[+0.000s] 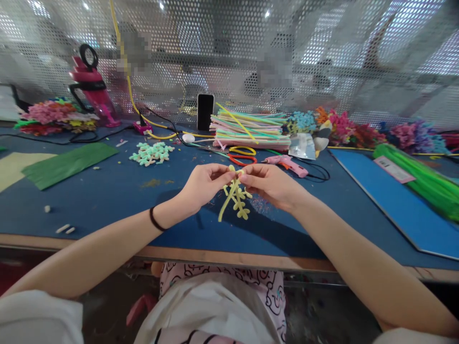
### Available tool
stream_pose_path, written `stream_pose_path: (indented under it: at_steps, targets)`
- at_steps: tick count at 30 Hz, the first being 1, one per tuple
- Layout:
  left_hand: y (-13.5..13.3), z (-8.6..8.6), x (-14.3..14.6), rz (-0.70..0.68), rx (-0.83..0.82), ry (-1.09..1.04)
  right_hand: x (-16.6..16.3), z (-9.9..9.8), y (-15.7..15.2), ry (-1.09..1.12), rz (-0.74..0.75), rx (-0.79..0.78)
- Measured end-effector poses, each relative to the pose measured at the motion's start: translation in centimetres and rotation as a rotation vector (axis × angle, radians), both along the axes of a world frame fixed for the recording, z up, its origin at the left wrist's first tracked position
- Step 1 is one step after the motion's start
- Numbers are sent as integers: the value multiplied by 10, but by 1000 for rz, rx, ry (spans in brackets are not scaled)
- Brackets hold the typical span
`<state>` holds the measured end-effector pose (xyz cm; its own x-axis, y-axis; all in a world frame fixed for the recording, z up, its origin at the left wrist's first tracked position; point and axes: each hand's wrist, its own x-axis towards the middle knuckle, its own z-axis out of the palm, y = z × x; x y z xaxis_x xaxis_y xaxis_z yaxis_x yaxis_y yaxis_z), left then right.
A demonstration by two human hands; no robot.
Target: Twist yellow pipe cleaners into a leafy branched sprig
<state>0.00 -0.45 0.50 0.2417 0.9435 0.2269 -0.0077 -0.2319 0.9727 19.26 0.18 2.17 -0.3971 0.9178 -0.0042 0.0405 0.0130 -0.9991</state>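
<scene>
Both my hands meet above the blue table (107,191), pinching a pale yellow pipe-cleaner sprig (236,197) with small looped leaves. My left hand (202,184) grips its upper end from the left, fingers closed. My right hand (270,184) pinches the same top from the right. The sprig's stem hangs down between them. A black band circles my left wrist.
A stack of pastel pipe cleaners (251,129) lies behind, with a pink glue gun (287,165), orange-handled scissors (242,156) and a black phone (205,111). Mint finished pieces (152,153) and green felt (68,165) lie left. A green pipe-cleaner bundle (423,179) on a blue sheet lies right. A pink bottle (93,88) stands at the back left.
</scene>
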Motion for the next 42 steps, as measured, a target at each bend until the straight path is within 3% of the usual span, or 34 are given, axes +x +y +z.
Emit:
stream_pose_path:
  at_steps: [8, 18, 22, 26, 29, 32, 36, 38, 42]
  targets:
    - [-6, 3, 1, -26, -95, -51, -5, 2, -3, -173, -122, 385]
    - [-7, 4, 2, -171, -201, -175, 12, 6, 3, -482, -77, 1216]
    - [-9, 3, 3, -170, -224, -184, 18, 6, 3, -645, -43, 1374]
    - [-9, 1, 5, -77, -149, -182, 19, 6, 0, -775, -45, 1432]
    - [-10, -1, 5, -12, -28, -116, 12, 6, -7, -752, -111, 1389]
    - [-12, 0, 2, 82, 166, 30, 3, 10, -16, -582, -170, 1214]
    - [-11, 9, -9, 153, 467, 327, -6, 19, -25, -440, -135, 665]
    - [-10, 16, -16, 32, 563, 444, -6, 22, -24, -335, -83, 346]
    - [-8, 23, -25, -121, 561, 521, -5, 21, -16, -116, 135, -276]
